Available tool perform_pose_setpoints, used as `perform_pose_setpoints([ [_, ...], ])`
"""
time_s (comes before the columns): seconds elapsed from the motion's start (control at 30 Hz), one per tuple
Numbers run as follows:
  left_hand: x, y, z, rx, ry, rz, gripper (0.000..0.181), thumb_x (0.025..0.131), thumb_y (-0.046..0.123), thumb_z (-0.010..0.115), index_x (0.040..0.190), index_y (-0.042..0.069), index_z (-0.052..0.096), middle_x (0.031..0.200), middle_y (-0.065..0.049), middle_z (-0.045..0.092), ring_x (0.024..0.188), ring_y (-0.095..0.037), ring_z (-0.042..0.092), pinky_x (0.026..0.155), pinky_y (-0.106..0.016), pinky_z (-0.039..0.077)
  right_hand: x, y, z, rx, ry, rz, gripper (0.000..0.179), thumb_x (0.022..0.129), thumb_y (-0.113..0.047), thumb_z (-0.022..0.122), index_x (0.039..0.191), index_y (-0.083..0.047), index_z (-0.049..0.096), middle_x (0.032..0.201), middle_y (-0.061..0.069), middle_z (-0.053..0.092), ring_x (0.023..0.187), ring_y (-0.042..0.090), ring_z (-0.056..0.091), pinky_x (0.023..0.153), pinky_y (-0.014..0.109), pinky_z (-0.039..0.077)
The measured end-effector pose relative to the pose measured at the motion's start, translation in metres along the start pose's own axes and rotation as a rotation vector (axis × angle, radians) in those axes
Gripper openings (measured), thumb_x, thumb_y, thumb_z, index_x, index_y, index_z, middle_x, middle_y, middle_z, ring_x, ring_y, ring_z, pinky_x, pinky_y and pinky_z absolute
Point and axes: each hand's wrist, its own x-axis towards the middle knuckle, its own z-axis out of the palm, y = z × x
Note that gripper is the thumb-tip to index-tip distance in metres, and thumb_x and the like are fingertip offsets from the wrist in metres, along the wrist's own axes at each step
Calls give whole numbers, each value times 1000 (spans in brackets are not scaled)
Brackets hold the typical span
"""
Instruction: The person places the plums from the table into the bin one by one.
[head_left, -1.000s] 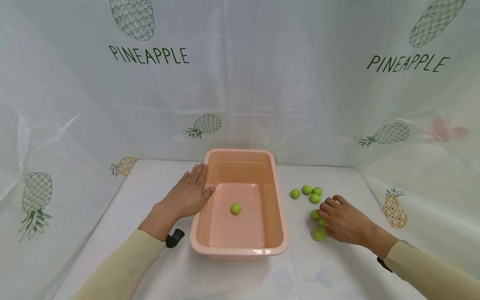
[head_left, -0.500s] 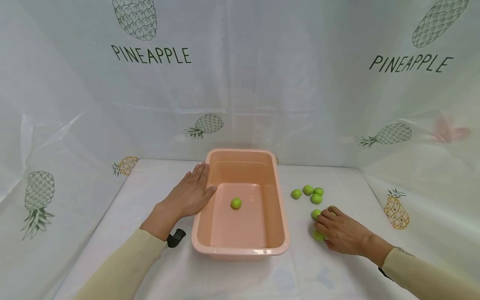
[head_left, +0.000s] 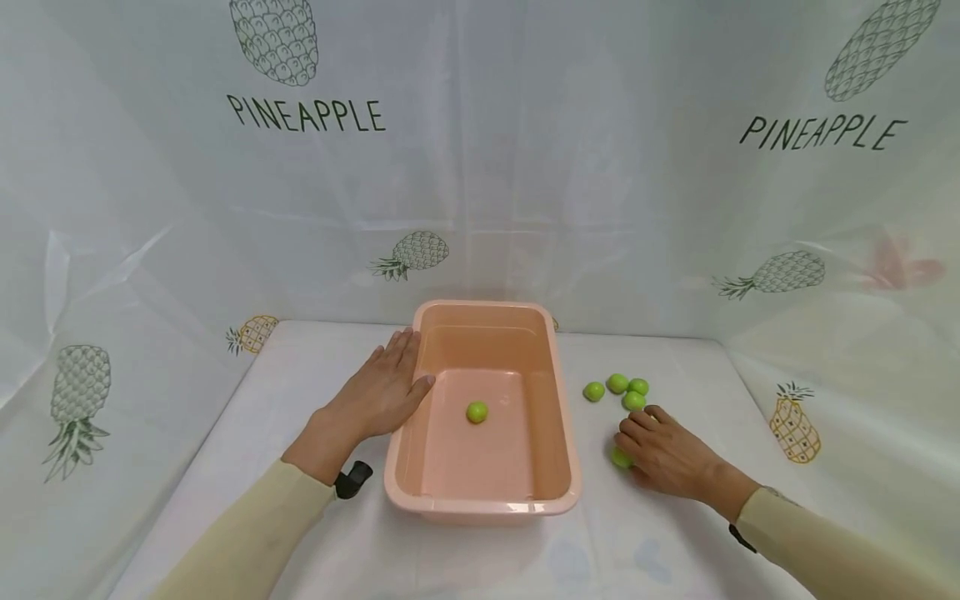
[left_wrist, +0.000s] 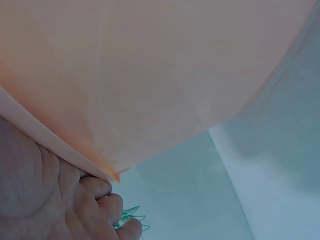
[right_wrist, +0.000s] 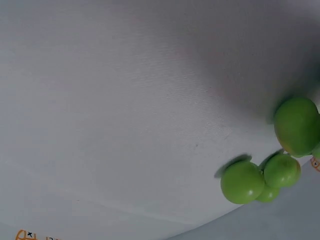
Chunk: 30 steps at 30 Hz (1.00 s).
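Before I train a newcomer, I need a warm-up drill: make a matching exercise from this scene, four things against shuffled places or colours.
1. Left hand
2. Lone fruit
3. Right hand
4. Tub

A. Beside the loose fruit on the table
B. Pink
C. Green, inside the tub
D. Along the tub's rim

Pairs: 1-D, 2-C, 3-A, 4-B

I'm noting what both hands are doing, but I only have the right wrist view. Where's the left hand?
Observer: The left hand rests on the left rim of a pink basin.
Operator: Is anything inside that basin?
Observer: Yes, a single green fruit lies on its floor.
Operator: And where's the right hand?
Observer: The right hand is to the right of the basin, partly covering a half-hidden fruit.
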Motion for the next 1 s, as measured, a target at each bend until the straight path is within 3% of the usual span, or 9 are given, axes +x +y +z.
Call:
perform_pose_setpoints([
  [0.2,1,2,0,-5,-5,-3,77,113,43,39,165,-8,13,174,-26,11,163,-42,11,130,-60,18,20,7,2,-44,11,58,42,78,-37,79,93,-9,52,93,6,53,92,30,53,88,49,50],
  [0.47,1,0,1,29,3,-8,77,113,43,40,165,-8,14,174,-26,12,163,-42,12,130,-61,19,50,29,-18,-62,20,193,38,81,-39,70,95,-7,52,91,7,52,88,29,49,84,46,46],
  [0.7,0,0,0,28,-12,-16,78,113,43,39,165,-8,13,175,-25,10,163,-41,10,131,-60,17,67,45,-34,-115,68,189,38,84,-40,62,94,-4,52,87,10,50,82,31,46,77,45,43],
  [1.0,0,2,-2,69,-7,-11,77,113,44,39,165,-8,16,174,-26,14,162,-42,14,130,-60,19,83,59,-51,-127,119,185,41,84,-40,68,93,-3,52,86,11,50,82,32,46,75,45,43],
])
